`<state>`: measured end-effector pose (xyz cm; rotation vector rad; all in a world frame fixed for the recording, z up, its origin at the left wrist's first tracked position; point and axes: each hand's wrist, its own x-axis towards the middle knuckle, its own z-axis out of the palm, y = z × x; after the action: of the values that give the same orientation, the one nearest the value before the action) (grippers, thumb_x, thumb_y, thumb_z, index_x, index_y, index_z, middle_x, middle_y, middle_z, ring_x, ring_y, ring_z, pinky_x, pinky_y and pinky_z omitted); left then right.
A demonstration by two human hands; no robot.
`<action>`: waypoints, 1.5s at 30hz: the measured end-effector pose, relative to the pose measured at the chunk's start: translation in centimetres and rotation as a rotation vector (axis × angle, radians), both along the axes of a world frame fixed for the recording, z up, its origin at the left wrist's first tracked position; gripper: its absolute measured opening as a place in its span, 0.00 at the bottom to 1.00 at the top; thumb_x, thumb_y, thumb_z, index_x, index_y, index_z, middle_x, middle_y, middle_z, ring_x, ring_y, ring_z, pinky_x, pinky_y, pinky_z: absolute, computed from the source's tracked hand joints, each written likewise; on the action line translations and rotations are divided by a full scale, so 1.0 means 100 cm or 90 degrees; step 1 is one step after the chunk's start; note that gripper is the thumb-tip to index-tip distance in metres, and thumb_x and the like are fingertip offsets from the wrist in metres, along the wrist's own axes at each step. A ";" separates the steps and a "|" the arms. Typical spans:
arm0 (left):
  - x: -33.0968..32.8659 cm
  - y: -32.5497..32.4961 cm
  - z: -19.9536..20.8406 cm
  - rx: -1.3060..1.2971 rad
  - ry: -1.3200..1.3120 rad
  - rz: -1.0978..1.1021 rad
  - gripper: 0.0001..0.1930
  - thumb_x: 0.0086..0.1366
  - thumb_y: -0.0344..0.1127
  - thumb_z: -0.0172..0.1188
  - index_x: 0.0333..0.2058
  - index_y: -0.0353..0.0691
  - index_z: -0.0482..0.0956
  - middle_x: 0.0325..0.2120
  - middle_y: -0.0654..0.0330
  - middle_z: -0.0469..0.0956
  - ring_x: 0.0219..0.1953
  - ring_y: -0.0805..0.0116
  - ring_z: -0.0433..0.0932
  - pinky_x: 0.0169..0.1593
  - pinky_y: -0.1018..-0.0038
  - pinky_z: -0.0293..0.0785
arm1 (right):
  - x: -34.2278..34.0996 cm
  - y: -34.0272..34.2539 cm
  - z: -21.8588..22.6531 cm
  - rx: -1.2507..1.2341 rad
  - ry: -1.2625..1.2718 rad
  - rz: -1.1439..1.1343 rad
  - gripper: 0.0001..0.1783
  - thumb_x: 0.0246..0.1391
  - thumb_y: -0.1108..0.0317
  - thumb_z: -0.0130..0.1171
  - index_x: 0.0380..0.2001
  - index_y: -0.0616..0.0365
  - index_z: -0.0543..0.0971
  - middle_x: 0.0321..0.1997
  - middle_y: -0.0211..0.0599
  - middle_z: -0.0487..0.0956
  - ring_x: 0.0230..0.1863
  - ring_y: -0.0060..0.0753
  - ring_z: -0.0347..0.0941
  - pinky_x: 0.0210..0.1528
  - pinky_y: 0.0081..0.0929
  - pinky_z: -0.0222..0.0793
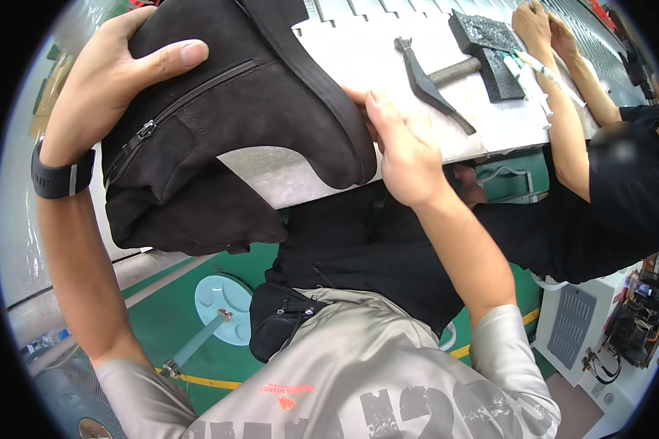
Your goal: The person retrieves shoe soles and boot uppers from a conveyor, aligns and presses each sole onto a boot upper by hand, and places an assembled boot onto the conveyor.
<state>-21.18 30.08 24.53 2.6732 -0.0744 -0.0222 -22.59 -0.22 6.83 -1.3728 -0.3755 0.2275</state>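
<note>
A black suede-like boot [271, 110] with a side zipper [190, 95] lies tilted over the edge of the work surface. Its thick sole edge faces right. My left hand [117, 73] is closed on the boot's upper left part, thumb lying flat on the material above the zipper, fingers hidden behind. At the sole's right edge, my right hand [403, 146] is closed on the boot, with its fingers partly hidden behind the sole. Right of that hand lies a hammer [426, 86] with a dark, narrow head and a wooden handle.
Black rough blocks [501, 77] and white pens [523, 73] lie beyond the hammer on the pale work surface [344, 47]. A co-worker's arms [567, 139] rest at the right. Below are a light-blue round stool [223, 307], a fan [77, 402] and a white machine cabinet [578, 322].
</note>
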 end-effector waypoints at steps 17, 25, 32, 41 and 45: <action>0.021 -0.012 0.000 -0.047 0.077 -0.008 0.40 0.63 0.54 0.77 0.58 0.21 0.78 0.42 0.52 0.85 0.41 0.68 0.86 0.47 0.76 0.83 | 0.036 0.028 0.013 0.061 -0.081 0.012 0.27 0.81 0.56 0.49 0.25 0.61 0.74 0.21 0.22 0.66 0.26 0.18 0.58 0.30 0.28 0.60; 0.018 -0.023 -0.001 -0.058 0.067 -0.008 0.36 0.62 0.52 0.77 0.54 0.23 0.80 0.39 0.54 0.86 0.37 0.71 0.86 0.43 0.76 0.83 | 0.035 0.023 0.018 -0.040 -0.146 -0.017 0.25 0.80 0.59 0.50 0.25 0.62 0.72 0.20 0.30 0.63 0.25 0.25 0.56 0.30 0.32 0.60; 0.008 -0.032 0.007 -0.002 0.027 -0.016 0.34 0.59 0.50 0.79 0.52 0.25 0.81 0.37 0.55 0.86 0.36 0.69 0.86 0.43 0.75 0.83 | 0.021 0.020 0.056 -0.280 -0.201 -0.036 0.18 0.76 0.63 0.53 0.48 0.69 0.83 0.34 0.55 0.84 0.38 0.51 0.83 0.46 0.40 0.77; 0.001 -0.045 0.018 0.038 -0.085 -0.089 0.36 0.54 0.52 0.82 0.50 0.27 0.81 0.36 0.56 0.85 0.39 0.68 0.84 0.47 0.72 0.81 | 0.118 0.009 0.125 0.343 0.175 0.461 0.24 0.73 0.51 0.57 0.50 0.65 0.82 0.44 0.33 0.86 0.49 0.26 0.77 0.54 0.23 0.68; 0.001 -0.038 0.015 0.073 -0.056 -0.069 0.36 0.54 0.51 0.82 0.51 0.27 0.80 0.37 0.57 0.85 0.40 0.68 0.84 0.49 0.72 0.81 | 0.106 0.064 0.104 0.154 -0.138 0.029 0.23 0.77 0.57 0.50 0.44 0.66 0.85 0.45 0.42 0.86 0.47 0.31 0.79 0.52 0.28 0.70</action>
<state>-21.07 26.29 26.05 2.7808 -0.2538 0.0571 -11.97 6.21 17.25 -1.1530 -0.5972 0.0672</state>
